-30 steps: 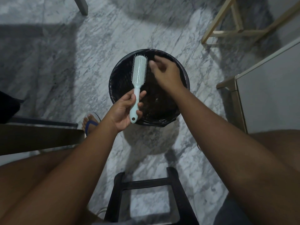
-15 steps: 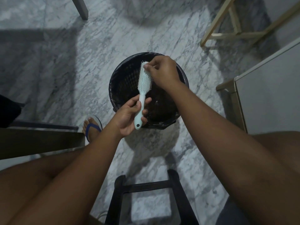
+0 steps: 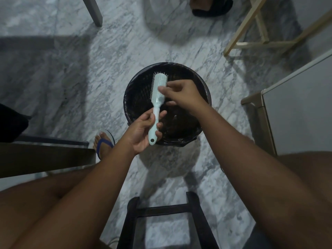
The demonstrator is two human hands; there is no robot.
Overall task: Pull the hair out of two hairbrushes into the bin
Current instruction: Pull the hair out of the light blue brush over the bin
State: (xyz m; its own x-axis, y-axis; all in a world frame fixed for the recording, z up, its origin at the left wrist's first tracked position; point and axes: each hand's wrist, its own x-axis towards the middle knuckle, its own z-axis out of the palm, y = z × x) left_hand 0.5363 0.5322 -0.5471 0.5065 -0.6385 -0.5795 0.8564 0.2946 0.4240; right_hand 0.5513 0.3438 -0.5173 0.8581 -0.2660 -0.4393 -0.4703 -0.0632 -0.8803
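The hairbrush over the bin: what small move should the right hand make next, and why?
Probably pinch into the bristles and pull outward, over the bin. The left hand grips the hairbrush by its handle above the bin, and the right hand has its thumb and forefinger at the brush head's edge. Any hair there is too fine to see.

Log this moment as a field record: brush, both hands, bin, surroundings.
brush: pale mint plastic hairbrush, head pointing away, held above the bin
holding: left hand grips the brush handle
picking: right hand, thumb and forefinger at the head's right edge; any hair between them is too fine to see
bin: round black bag-lined bin on grey-veined marble floor
nearby: dark stool frame; foot in blue flip-flop
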